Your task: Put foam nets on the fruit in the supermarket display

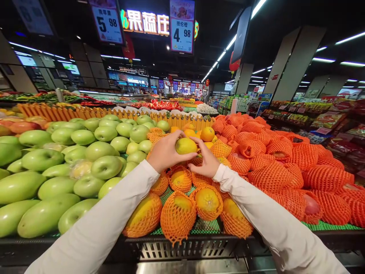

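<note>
My left hand (165, 151) is closed around a yellow-orange orange (186, 145), its thumb along the front and its fingers over the top. My right hand (205, 159) is close against the orange's right side. Its thumb and index finger are spread apart, with the index fingertip at the orange's upper right edge; I cannot tell if it presses on the fruit. Under both hands lie several oranges in orange foam nets, among them one netted orange (178, 213) at the front and another netted orange (207, 201) beside it. A bare orange (207, 134) lies behind my right hand.
Green apples (106, 167) are heaped on the left. Fruit in red foam nets (273, 175) is piled on the right. A low orange picket fence (68, 113) runs behind the fruit. The black display edge (185, 243) is in front; price screens (182, 26) hang overhead.
</note>
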`<state>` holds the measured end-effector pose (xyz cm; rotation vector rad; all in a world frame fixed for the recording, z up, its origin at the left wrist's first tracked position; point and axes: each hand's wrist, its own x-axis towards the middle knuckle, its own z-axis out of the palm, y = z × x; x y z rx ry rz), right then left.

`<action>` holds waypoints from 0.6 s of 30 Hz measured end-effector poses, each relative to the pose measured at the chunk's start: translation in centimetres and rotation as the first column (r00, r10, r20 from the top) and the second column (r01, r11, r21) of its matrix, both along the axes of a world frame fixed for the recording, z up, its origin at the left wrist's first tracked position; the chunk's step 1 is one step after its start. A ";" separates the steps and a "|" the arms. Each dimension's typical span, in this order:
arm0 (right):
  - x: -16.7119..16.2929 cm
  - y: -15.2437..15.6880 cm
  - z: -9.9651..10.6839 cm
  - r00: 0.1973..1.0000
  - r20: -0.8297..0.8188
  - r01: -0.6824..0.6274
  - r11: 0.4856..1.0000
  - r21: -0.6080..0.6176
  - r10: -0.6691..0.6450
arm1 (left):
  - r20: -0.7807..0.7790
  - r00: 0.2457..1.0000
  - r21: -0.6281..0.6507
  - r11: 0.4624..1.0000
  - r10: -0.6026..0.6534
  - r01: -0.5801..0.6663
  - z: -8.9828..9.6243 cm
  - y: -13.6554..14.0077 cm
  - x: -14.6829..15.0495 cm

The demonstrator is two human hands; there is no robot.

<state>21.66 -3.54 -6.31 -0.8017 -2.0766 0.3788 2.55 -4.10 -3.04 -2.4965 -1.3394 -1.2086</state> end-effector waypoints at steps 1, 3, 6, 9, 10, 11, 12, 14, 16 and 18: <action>-0.1 -0.2 0.0 1.000 0.023 0.000 1.000 0.030 -0.001 | 0.006 0.998 -0.004 0.998 -0.058 0.058 -0.2 -0.1 0.3; -0.1 -0.3 0.1 0.998 0.025 0.059 0.997 0.052 -0.060 | -0.011 0.985 -0.032 0.984 -0.175 0.175 -0.4 0.2 0.5; -0.1 -0.1 -0.1 0.984 -0.047 0.175 0.983 0.049 -0.173 | 0.024 0.980 -0.026 0.980 -0.196 0.196 -0.4 1.5 -0.4; 0.0 0.2 -0.3 0.955 -0.128 0.272 0.962 0.012 -0.268 | 0.062 0.996 0.021 0.997 0.072 -0.073 -0.5 3.4 -2.3; 0.1 0.3 -0.3 0.942 -0.149 0.301 0.953 -0.015 -0.300 | 0.045 0.983 0.023 0.983 0.180 -0.181 -0.7 4.0 -3.0; 0.2 0.3 -0.4 0.929 -0.169 0.328 0.944 -0.042 -0.330 | 0.015 0.962 0.015 0.962 0.274 -0.274 -0.8 4.5 -3.6; 0.2 0.4 -0.4 0.916 -0.188 0.350 0.935 -0.061 -0.355 | -0.023 0.936 -0.004 0.936 0.351 -0.351 -1.0 5.0 -4.2; 0.3 0.5 -0.4 0.896 -0.216 0.385 0.921 -0.061 -0.389 | -0.107 0.887 -0.070 0.887 0.449 -0.457 -1.4 5.5 -4.8; 0.4 0.5 -0.3 0.885 -0.223 0.413 0.910 -0.033 -0.409 | -0.182 0.851 -0.142 0.843 0.493 -0.519 -1.6 5.5 -4.9; 0.3 0.5 -0.3 0.878 -0.222 0.430 0.902 -0.021 -0.424 | -0.244 0.816 -0.180 0.802 0.524 -0.569 -1.7 5.3 -4.7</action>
